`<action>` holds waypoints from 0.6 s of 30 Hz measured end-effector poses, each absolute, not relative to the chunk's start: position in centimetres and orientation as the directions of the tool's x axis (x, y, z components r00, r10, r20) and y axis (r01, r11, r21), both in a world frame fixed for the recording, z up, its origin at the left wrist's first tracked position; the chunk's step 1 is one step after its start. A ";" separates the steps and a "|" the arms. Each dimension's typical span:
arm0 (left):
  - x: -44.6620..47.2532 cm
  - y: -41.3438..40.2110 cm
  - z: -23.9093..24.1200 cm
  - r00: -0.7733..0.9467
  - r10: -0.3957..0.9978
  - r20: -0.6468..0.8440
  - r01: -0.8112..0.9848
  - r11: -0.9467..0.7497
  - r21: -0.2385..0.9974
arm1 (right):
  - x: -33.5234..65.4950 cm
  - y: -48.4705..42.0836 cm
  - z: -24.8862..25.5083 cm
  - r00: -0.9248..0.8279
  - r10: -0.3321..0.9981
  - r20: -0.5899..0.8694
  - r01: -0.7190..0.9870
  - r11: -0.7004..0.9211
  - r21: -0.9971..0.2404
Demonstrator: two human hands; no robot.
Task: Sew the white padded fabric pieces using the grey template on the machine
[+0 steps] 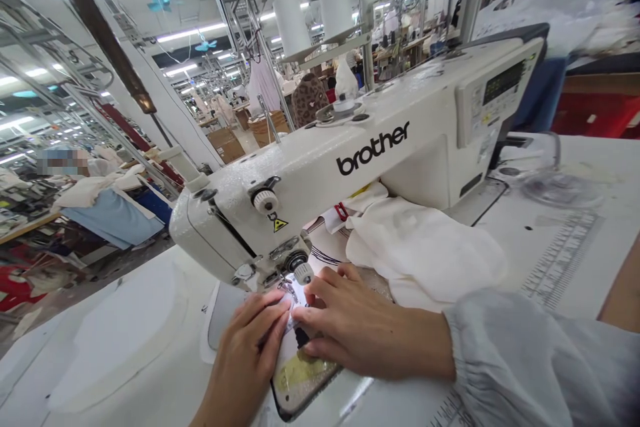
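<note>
A white Brother sewing machine [360, 147] stands across the table. My left hand [247, 353] lies flat with its fingers stretched toward the needle area [293, 287], pressing a small white piece under the presser foot. My right hand [360, 330] rests beside it, fingers curled down on the same small piece [295, 310], thumb near a dark tab. A bundle of cream fabric [425, 247] lies under the machine arm, just behind my right hand. The metal needle plate [300, 377] shows below my fingers.
Two white thread cones [313, 13] stand behind the machine. A clear plastic cover [555, 180] lies at the right, next to a printed ruler [565, 253] on the white table [125, 347]. Another person's workstation [105, 207] with pale fabric is at the far left.
</note>
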State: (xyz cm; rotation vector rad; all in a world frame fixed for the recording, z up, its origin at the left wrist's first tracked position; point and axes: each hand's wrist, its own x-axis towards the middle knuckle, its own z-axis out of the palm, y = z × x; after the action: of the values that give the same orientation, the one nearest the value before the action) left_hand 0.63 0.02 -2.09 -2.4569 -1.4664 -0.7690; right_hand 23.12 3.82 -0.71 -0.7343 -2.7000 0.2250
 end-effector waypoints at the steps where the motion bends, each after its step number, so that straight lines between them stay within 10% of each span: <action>1: 0.8 0.0 -2.2 0.380 0.759 0.529 0.864 -0.496 0.091 | 23.1 3.8 -0.6 -0.810 0.519 0.274 0.467 0.853 -0.235; 18: 2.0 -0.6 -2.9 0.330 0.761 0.559 0.914 -0.405 0.011 | 23.0 3.6 -0.9 -0.800 0.532 0.277 0.468 0.843 -0.267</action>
State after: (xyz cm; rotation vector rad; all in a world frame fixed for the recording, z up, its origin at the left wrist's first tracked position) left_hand 2.04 -0.57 -2.88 -2.2943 -1.4980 -0.7103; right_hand 23.01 3.62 -0.92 -0.7511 -2.6786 0.2631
